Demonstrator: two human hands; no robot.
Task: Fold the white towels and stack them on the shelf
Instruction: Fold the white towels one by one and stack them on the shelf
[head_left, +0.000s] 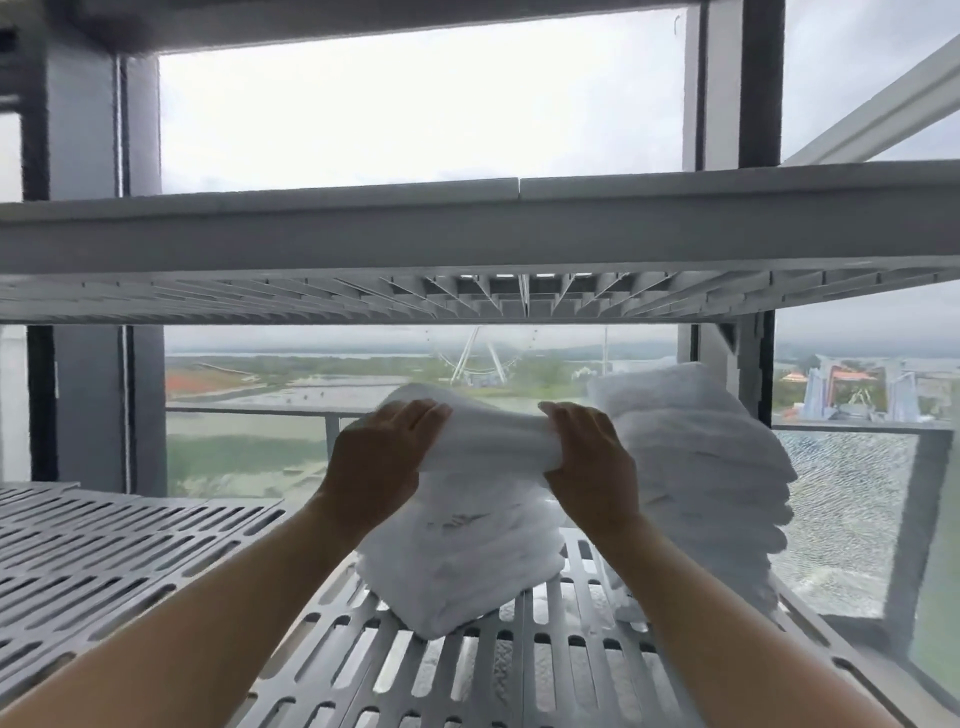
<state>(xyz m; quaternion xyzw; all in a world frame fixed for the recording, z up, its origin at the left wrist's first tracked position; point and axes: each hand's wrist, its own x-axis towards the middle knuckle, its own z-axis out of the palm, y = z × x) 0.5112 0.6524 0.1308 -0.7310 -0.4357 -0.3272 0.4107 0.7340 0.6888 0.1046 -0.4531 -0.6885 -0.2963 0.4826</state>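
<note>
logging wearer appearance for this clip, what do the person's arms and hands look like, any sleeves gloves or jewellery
Both forearms are bare up to the frame edge, with no sleeve in view. The left hand and right hand wear no gloves. No watch, bracelet or ring shows on the visible wrists or fingers, though the picture is a little soft and the fingertips are tucked into cloth.

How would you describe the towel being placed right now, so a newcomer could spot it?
On the slotted grey shelf stand two stacks of folded white towels. It is the top towel of the nearer, shorter stack, the only one gripped by the left hand and right hand.
</note>
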